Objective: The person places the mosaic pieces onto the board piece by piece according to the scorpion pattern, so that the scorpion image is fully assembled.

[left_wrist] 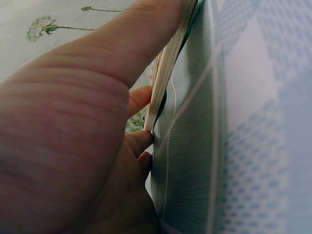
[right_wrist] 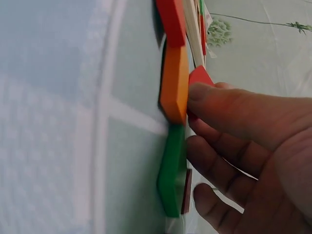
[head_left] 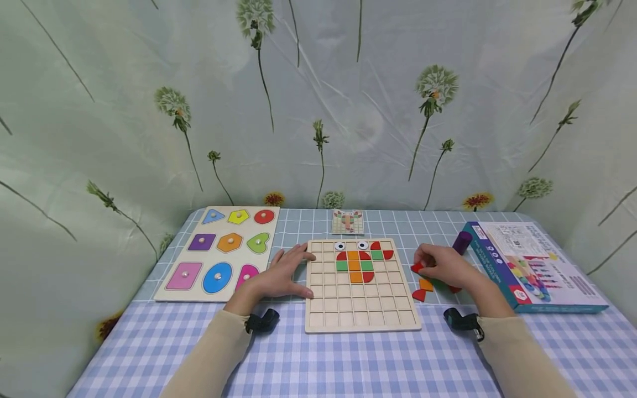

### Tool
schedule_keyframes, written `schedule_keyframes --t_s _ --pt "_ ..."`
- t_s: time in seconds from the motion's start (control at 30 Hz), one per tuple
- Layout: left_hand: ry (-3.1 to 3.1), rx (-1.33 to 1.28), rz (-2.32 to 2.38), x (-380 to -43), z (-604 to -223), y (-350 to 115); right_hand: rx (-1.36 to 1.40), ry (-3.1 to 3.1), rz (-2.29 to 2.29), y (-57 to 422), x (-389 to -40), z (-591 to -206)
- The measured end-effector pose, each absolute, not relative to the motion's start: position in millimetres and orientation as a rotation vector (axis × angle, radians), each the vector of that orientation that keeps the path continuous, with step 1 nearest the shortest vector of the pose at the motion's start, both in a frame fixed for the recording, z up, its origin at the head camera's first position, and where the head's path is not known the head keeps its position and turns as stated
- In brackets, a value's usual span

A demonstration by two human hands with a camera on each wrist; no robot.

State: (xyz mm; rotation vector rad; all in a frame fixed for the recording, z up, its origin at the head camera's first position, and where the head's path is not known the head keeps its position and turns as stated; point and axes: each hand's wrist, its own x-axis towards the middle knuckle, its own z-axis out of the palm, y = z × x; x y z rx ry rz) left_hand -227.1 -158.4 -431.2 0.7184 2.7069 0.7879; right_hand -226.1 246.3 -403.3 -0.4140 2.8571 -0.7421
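Observation:
A wooden grid board lies in front of me, with red, green and orange tiles and two eye tiles in its upper cells. My left hand rests at the board's left edge, fingers and thumb spread; the left wrist view shows them against its side. Right of the board, my right hand pinches a red tile between thumb and fingers. Below it lie an orange tile, another red tile and a green tile. The hand partly hides the loose tiles in the head view.
A knobbed shape puzzle lies on the left. Behind the grid board is a small picture card. A purple cylinder and a flat printed box are on the right. A flowered curtain hangs behind the table.

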Motion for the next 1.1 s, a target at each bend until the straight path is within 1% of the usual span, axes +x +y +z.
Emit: schedule_keyframes --t_s 0.5,0.87,1.1 --pt "2.713 0.730 0.772 -227.4 -430.5 -158.6 -0.391 2.948 -0.821 227.0 -228.6 -399.4" --pt "2.703 0.724 0.778 -228.0 -430.8 -158.7 -0.539 3.010 -0.850 209.2 -224.2 -395.4" --pt "2.700 0.724 0.786 -227.9 -430.3 -157.7 -0.561 2.969 -0.875 197.1 -219.3 -392.7"
